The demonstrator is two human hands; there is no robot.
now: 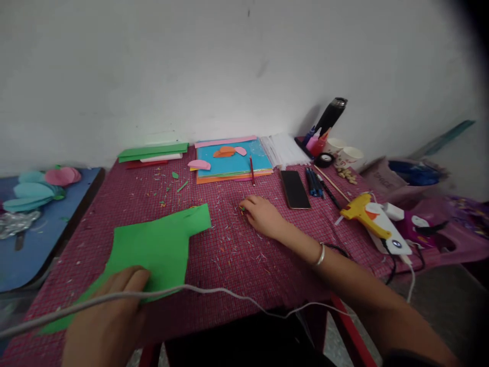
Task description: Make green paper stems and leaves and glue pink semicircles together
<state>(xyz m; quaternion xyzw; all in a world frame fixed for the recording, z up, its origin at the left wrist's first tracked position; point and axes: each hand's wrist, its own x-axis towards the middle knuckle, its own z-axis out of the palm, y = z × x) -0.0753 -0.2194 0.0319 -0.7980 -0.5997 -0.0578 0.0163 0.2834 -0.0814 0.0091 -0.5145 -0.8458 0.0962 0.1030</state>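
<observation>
A cut sheet of green craft paper (153, 242) lies across the front left of the table, with a narrow strip sticking out at its upper right. My left hand (110, 306) is on its near part with the fingers curled and closed on the paper; the thumb is hidden. Right of the sheet, my right hand (263, 216) rests low on the checked tablecloth (229, 255), fingers bent and pinched together. Tiny green and orange paper scraps (242, 208) show at its fingertips. A white cable (221, 291) crosses in front of my left hand.
Coloured sheets (225, 165) with a red pencil (252, 171) lie at the back. To the right are a phone (295, 189), pens (314, 182), paper cups (349, 157), a yellow glue gun (362, 211) and a white power bank (389, 234). Paper flowers (36, 191) lie on a blue surface, left.
</observation>
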